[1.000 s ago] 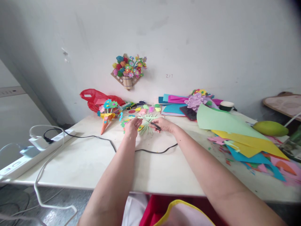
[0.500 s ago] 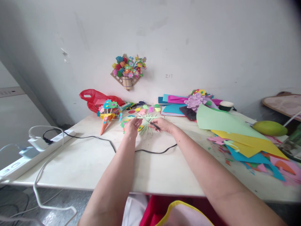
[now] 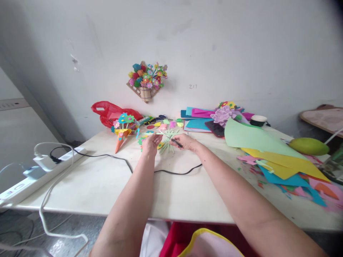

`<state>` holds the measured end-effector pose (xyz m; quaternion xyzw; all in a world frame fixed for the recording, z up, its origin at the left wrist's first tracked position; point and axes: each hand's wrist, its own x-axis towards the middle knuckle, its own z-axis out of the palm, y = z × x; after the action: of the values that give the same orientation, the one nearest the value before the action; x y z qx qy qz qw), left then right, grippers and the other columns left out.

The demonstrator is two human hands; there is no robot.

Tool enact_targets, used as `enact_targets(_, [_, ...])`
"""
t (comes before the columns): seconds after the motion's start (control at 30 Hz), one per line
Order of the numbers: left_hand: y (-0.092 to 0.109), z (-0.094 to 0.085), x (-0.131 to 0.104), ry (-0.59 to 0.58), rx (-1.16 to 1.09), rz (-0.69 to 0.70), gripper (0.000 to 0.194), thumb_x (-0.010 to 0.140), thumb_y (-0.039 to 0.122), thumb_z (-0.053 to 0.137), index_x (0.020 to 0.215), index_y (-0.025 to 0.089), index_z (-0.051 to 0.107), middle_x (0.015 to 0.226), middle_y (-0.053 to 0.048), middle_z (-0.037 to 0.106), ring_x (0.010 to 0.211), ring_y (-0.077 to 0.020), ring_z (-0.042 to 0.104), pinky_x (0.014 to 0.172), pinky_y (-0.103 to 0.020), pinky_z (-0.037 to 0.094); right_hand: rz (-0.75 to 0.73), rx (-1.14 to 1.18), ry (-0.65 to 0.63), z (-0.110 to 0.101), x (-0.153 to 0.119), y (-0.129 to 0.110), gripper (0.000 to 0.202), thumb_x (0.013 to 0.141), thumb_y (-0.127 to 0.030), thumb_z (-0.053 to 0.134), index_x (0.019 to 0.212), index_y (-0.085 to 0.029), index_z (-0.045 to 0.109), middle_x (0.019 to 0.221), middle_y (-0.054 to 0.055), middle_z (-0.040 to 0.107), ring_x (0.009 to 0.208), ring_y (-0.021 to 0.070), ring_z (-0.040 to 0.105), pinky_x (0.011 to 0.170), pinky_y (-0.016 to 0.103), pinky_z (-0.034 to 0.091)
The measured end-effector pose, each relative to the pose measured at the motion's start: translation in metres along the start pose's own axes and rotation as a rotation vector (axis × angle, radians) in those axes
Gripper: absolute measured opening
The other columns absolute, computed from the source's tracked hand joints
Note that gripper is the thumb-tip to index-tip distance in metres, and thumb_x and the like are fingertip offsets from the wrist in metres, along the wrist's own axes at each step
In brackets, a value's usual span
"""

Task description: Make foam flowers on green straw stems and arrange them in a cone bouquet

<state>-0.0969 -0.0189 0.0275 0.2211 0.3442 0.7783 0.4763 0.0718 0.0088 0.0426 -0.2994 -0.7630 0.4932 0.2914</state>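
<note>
My left hand (image 3: 150,143) is closed on a thin pale green foam strip (image 3: 146,134), which sticks out to the left past the fingers. In my right hand (image 3: 186,142) are scissors (image 3: 177,143) with a black handle, their blades pointing left toward the fingertips of the left hand. Between and below both hands, a pile of pale green strips (image 3: 166,148) lies fanned out on the table. Colourful foam flowers (image 3: 140,141) lie beside the left hand, partly hidden by it.
A black cable (image 3: 177,173) crosses the white table (image 3: 187,200) in front of the pile. An orange flower cone (image 3: 122,140) and red bag (image 3: 115,112) stand left. Foam sheets (image 3: 257,137) and scraps lie right. A power strip (image 3: 61,160) lines the left edge.
The pale green strip reached rightward past the scissor blades; now it ends near them. Both hands have stayed almost in place.
</note>
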Motion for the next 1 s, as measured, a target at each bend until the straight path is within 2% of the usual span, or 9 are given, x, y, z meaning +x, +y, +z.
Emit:
enact_targets(0.23, [0.000,-0.001,0.001,-0.018,-0.021,-0.024,0.004,0.072,0.010,0.057,0.070,0.012,0.057,0.067,-0.007,0.066,0.067,-0.0163,0.066,0.068,-0.027,0.054,0.003,-0.014,0.007,0.000,-0.001,0.001,0.032,0.059,-0.044,0.070,0.064,-0.015,0.059,0.042,-0.009,0.036,0.037,0.0040,0.029,0.036,0.018,0.022])
enact_targets(0.4, [0.000,-0.002,0.002,-0.049,0.015,-0.039,0.003,0.071,0.011,0.059,0.069,0.012,0.057,0.066,-0.008,0.065,0.067,-0.0172,0.067,0.068,-0.027,0.054,0.012,-0.093,0.070,-0.002,0.005,0.010,0.031,0.060,-0.044,0.070,0.070,-0.016,0.062,0.041,-0.008,0.038,0.036,0.0055,0.030,0.037,0.019,0.023])
enact_targets(0.5, [0.002,-0.002,0.001,-0.077,0.082,-0.046,0.003,0.070,0.011,0.061,0.069,0.011,0.058,0.064,-0.007,0.065,0.064,-0.0162,0.066,0.065,-0.026,0.054,0.013,-0.164,0.184,-0.007,0.009,0.014,0.029,0.062,-0.044,0.068,0.070,-0.017,0.062,0.046,-0.006,0.044,0.039,0.0075,0.036,0.040,0.020,0.028])
enact_targets(0.63, [0.008,-0.004,-0.002,-0.092,0.190,-0.040,0.011,0.067,0.013,0.065,0.064,0.013,0.054,0.058,-0.005,0.062,0.059,-0.0150,0.065,0.061,-0.026,0.054,-0.004,-0.460,0.466,-0.022,0.007,0.013,0.025,0.068,-0.043,0.064,0.069,-0.018,0.064,0.060,0.000,0.058,0.058,0.0136,0.052,0.052,0.022,0.035])
enact_targets(0.7, [0.013,-0.006,-0.003,-0.094,0.278,-0.049,0.012,0.065,0.013,0.066,0.064,0.013,0.054,0.055,-0.004,0.060,0.055,-0.0137,0.063,0.059,-0.025,0.052,0.064,-0.623,0.610,-0.032,0.002,0.010,0.027,0.071,-0.046,0.060,0.077,-0.020,0.066,0.073,0.004,0.065,0.070,0.0175,0.057,0.058,0.024,0.038])
enact_targets(0.8, [0.022,-0.011,-0.003,-0.101,0.454,-0.108,0.013,0.062,0.013,0.067,0.063,0.012,0.055,0.054,-0.004,0.060,0.050,-0.0116,0.059,0.054,-0.023,0.051,0.211,-0.766,0.753,-0.045,-0.009,0.005,0.034,0.076,-0.050,0.052,0.088,-0.022,0.067,0.087,0.007,0.068,0.083,0.0209,0.060,0.065,0.027,0.041])
enact_targets(0.9, [0.031,-0.017,-0.001,-0.116,0.597,-0.129,0.014,0.061,0.015,0.068,0.061,0.012,0.054,0.053,-0.003,0.059,0.049,-0.0106,0.058,0.053,-0.022,0.050,0.362,-0.838,0.814,-0.057,-0.020,0.003,0.036,0.078,-0.049,0.049,0.093,-0.022,0.067,0.092,0.008,0.068,0.088,0.0232,0.061,0.069,0.029,0.043])
enact_targets(1.0, [0.038,-0.024,0.001,-0.076,0.740,-0.129,0.014,0.061,0.016,0.068,0.059,0.012,0.055,0.050,-0.001,0.057,0.046,-0.0093,0.055,0.051,-0.021,0.048,0.498,-0.868,0.830,-0.066,-0.028,0.005,0.041,0.076,-0.049,0.050,0.100,-0.019,0.065,0.097,0.011,0.067,0.092,0.0253,0.061,0.072,0.031,0.044])
